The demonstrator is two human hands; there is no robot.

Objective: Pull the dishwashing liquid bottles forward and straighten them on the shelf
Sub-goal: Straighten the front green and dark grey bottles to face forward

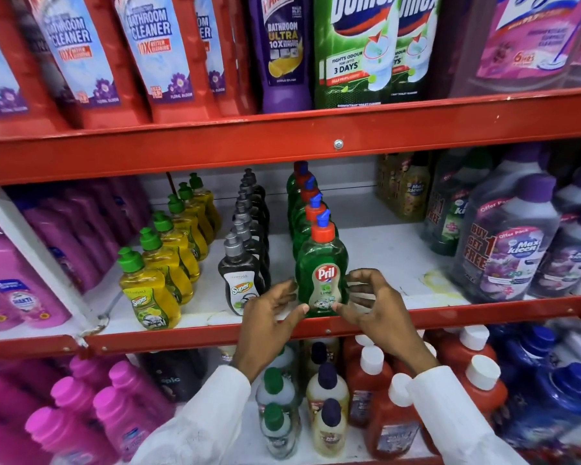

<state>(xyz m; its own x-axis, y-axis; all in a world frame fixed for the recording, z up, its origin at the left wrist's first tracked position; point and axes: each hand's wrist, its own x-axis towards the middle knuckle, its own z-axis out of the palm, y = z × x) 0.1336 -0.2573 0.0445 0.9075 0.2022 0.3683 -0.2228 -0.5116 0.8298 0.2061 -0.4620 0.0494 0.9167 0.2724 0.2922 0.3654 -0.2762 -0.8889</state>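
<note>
In the head view, just below frame centre, the upright green front bottle (321,273) is seen at the shelf lip (195,337), flanked by the left hand (270,317) and right hand (376,307), both half open, thumbs touching its base, neither clearly gripping.

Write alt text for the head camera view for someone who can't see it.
Two hands, left hand and right hand, frame a green Pril bottle at the red shelf edge, thumbs near its base. Rows of yellow bottles and black bottles stand to its left.
</note>
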